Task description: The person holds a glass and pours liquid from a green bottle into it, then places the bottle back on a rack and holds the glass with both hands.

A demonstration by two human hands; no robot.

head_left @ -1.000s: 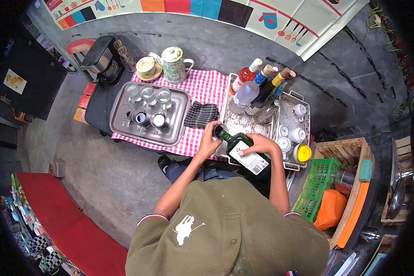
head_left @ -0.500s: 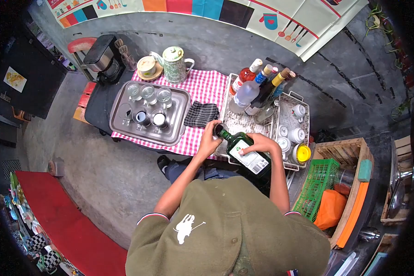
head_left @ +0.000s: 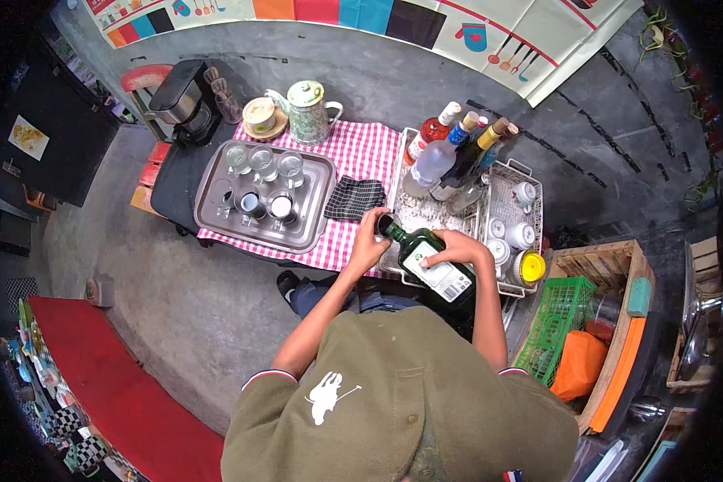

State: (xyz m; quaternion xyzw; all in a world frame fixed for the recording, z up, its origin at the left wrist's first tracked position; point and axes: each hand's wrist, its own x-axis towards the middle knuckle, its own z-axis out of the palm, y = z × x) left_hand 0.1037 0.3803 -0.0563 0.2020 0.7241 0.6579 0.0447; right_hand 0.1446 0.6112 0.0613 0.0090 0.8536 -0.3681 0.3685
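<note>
Head view | left hand (head_left: 367,247) curls half-closed around a glass (head_left: 384,222) | right hand (head_left: 460,248) clasps a green bottle (head_left: 440,273), neck tilted to the rim, seemingly against spills.

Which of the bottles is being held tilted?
The green bottle with the white label, in the right hand, its neck at the glass in the left hand. The other bottles stand in the white tray.

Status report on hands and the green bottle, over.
Left hand: holding small glass. Right hand: gripping green bottle, tilted, mouth at the glass. Nothing visible between them; white rack close by.
</note>
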